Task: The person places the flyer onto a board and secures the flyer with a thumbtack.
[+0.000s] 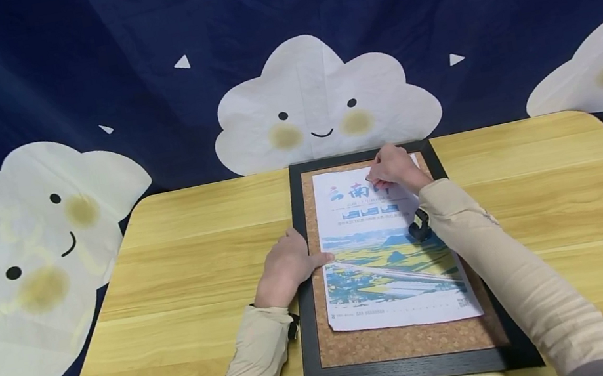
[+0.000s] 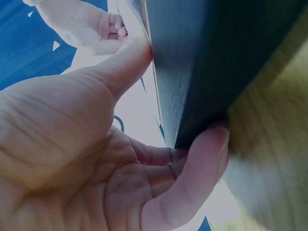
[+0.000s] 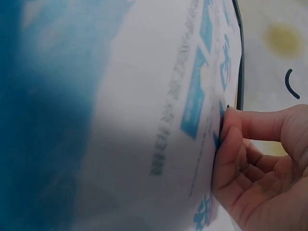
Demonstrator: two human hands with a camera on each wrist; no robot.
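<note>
A printed landscape poster (image 1: 392,266) lies on a cork board (image 1: 358,350) with a black frame (image 1: 404,370). My left hand (image 1: 287,263) grips the frame's left side, its thumb reaching over onto the poster's edge. In the left wrist view the fingers of that hand (image 2: 120,178) curl against the frame's outer side (image 2: 178,82). Near the poster's top, my right hand (image 1: 397,169) pinches a small dark pin-like thing (image 3: 228,107) between thumb and index finger, right at the paper's surface. Most of it is hidden by the fingertips, so I cannot tell its exact kind.
The board lies on a light wooden table (image 1: 189,266), its top reaching the table's far edge. Behind hangs a dark blue cloth (image 1: 145,41) with smiling white clouds (image 1: 315,92). My right forearm (image 1: 512,266) crosses the board's right side.
</note>
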